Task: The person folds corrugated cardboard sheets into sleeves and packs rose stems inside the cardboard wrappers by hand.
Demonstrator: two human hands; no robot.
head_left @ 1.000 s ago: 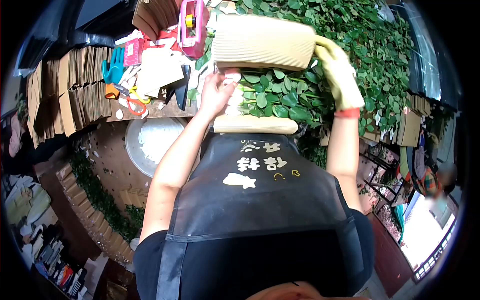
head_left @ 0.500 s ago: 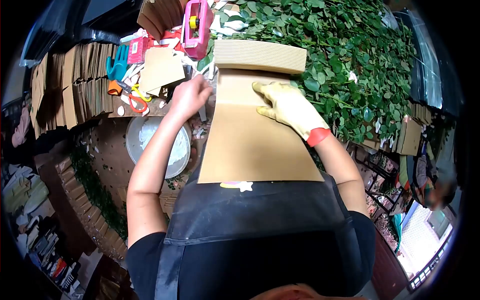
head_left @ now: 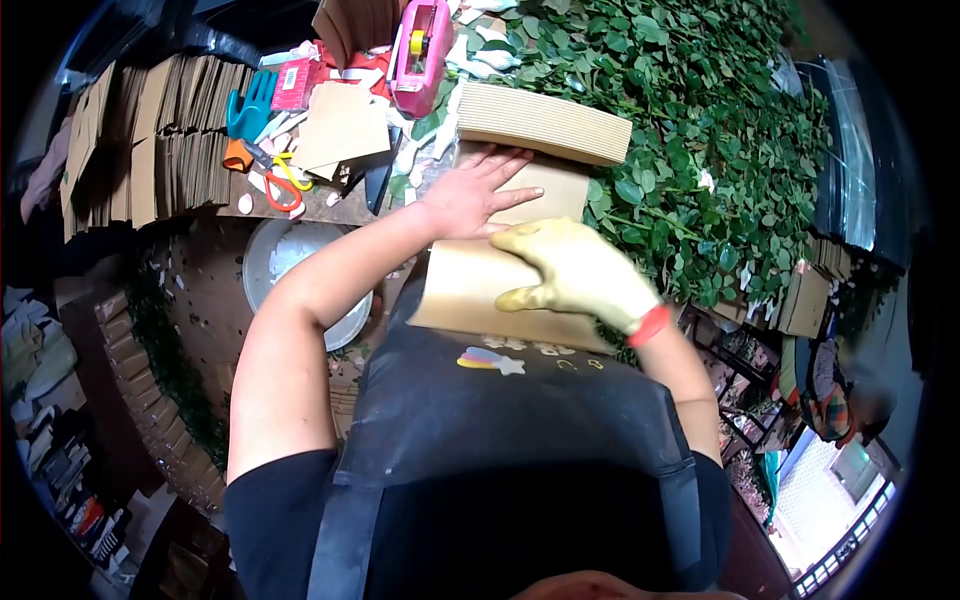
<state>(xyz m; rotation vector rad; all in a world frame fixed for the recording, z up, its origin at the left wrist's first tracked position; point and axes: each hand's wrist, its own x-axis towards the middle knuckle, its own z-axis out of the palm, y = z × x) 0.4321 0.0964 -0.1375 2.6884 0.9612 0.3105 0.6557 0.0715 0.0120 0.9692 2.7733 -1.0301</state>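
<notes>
My left hand [head_left: 482, 195], bare, lies flat with fingers spread on the far part of a tan cardboard sheet [head_left: 560, 185]. Its fingertips reach the near side of a ribbed cardboard block [head_left: 545, 122], which looks like stacked layers. In a yellow glove with a red cuff, my right hand [head_left: 575, 268] rests on the sheet's near section [head_left: 460, 285], thumb and fingers apart. That section is bent up along a crosswise line and hangs over my dark apron [head_left: 510, 410]. Whether the right fingers grip any edge is hard to see; they look laid on the surface.
Green leafy stems [head_left: 690, 140] cover the table's right side. At the back stands a pink tape dispenser [head_left: 420, 60]. Left of it are cardboard pieces [head_left: 345, 130], orange-handled scissors [head_left: 282, 192], a teal glove [head_left: 250, 105] and stacked cardboard [head_left: 175, 140]. Below sits a white basin [head_left: 265, 270].
My left hand has moved right, from beside the sheet onto it, and its fingers have spread. My right hand has come nearer my body. The sheet's near part has bent and drawn shorter.
</notes>
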